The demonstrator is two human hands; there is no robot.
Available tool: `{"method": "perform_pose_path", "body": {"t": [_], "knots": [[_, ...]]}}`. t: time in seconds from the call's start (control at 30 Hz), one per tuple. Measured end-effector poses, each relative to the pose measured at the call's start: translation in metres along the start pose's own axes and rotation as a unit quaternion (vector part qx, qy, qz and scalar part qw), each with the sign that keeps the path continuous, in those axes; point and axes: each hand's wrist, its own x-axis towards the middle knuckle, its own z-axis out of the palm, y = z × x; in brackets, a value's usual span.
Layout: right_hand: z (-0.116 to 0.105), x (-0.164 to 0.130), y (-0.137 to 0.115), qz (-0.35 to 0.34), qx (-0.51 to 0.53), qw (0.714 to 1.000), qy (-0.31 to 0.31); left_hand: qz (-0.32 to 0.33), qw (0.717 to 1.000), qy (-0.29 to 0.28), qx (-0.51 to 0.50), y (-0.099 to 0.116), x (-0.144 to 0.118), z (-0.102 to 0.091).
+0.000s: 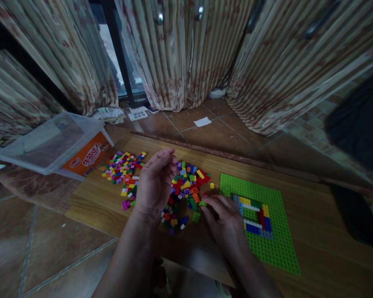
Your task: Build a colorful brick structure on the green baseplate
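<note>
My left hand [157, 182] hovers over the toy bricks with its palm turned inward. Its fingers are loosely curled and apart, with nothing seen in them. Between the thumb and fingertips of my right hand [224, 215] is a small light green brick [202, 203]. Another green brick [196, 217] lies just below those fingertips. Right of this hand lies a green baseplate [282, 231], partly covered by it. A rectangular frame of bricks [266, 223] in grey, yellow, blue, red and white stands on the plate. A mixed brick pile [186, 182] spreads between my hands.
A second brick pile [119, 167] is on the wooden table [96, 203] at left. Beyond it stands a clear plastic bin [49, 140] with an orange label. A black flat object [354, 215] lies at the right. Papers [202, 121] and curtains [174, 54] are behind the table.
</note>
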Motion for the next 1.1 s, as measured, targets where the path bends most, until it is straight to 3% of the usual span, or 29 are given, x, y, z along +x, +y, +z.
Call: {"method": "perform_pose_path", "body": {"t": [0.1,0.2,0.3,0.4,0.47,0.7,0.87,1.1], "knots": [[-0.005,0.000,0.001,0.040,0.069,0.997,0.013,-0.011,0.999,0.004,0.053,-0.001,0.000,-0.001],[-0.012,0.001,-0.001,0.104,0.190,0.976,0.026,-0.030,0.983,-0.025,0.180,-0.007,-0.004,0.001],[-0.018,0.004,-0.004,0.156,0.332,0.930,0.038,-0.073,0.943,-0.135,0.294,-0.016,-0.012,0.005],[-0.023,0.005,-0.006,0.181,0.453,0.872,0.033,-0.142,0.891,-0.270,0.335,-0.026,-0.018,0.006],[-0.024,0.005,-0.006,0.192,0.487,0.851,0.029,-0.167,0.878,-0.300,0.333,-0.030,-0.020,0.006],[-0.021,0.008,-0.007,0.233,0.454,0.855,0.090,-0.134,0.908,-0.231,0.324,-0.044,-0.022,0.012],[-0.020,0.011,-0.009,0.257,0.416,0.866,0.108,-0.063,0.902,-0.203,0.375,-0.055,-0.025,0.014],[-0.027,0.011,-0.005,0.288,0.501,0.813,0.069,-0.117,0.920,-0.196,0.319,-0.050,-0.027,0.019]]}}
